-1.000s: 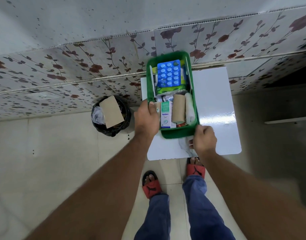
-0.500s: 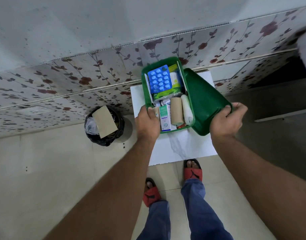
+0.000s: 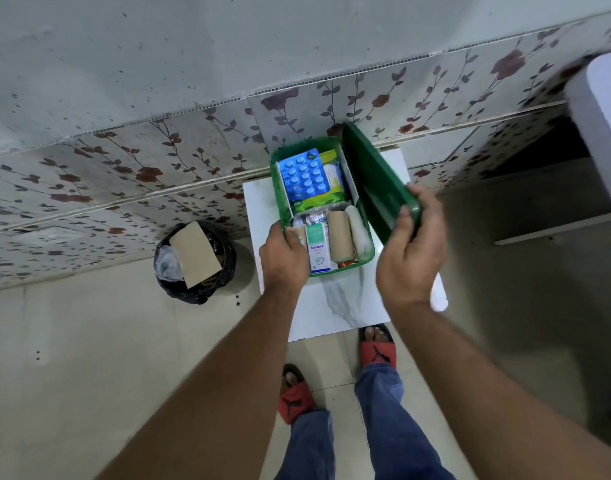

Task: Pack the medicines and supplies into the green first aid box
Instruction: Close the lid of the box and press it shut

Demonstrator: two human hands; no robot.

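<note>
Left hand (image 3: 284,251) clasps the near-left rim of the filled green plastic first aid box (image 3: 275,195), steadying it; right hand (image 3: 409,249) pinches the dark green lid (image 3: 375,181) tilted beside it, seemingly for closing.

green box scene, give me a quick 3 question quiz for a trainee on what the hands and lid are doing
1. True or false: the lid is shut flat on the green box.
2. Which hand holds the lid? A) left B) right C) neither
3. Fill in: the item lying on top at the far end of the box is a blue ____ pack.

Key
1. False: it stands tilted up along the box's right side.
2. B: the right hand grips its near edge, while the left hand holds the box's near left corner.
3. Blister (the pill pack).
</note>
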